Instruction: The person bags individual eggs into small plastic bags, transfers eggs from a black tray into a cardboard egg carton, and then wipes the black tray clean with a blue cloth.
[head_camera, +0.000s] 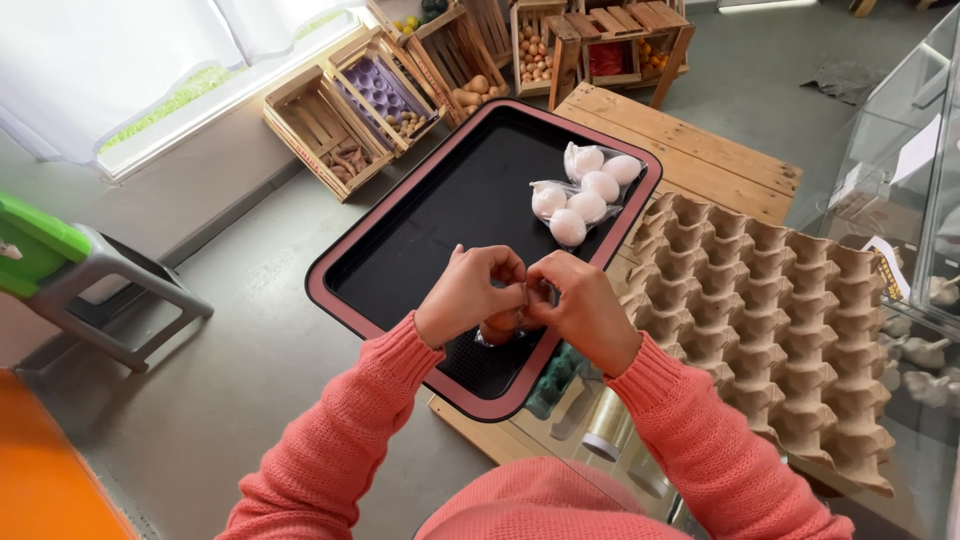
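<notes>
My left hand (470, 292) and my right hand (585, 305) meet over the near end of a black tray with a red rim (400, 185). Together they pinch a clear plastic bag holding brown eggs (503, 327), mostly hidden under the fingers. A second clear bag of white eggs (585, 195) lies at the tray's far right corner. Right of the tray, a large empty cardboard egg carton (770, 310) rests on a wooden pallet table (690, 140).
Wooden crates (340, 130) with produce and a purple egg tray line the floor by the window. A grey and green step stool (90, 280) stands at left. A glass case (910, 180) is at right. A tape roll (605, 430) sits below the table.
</notes>
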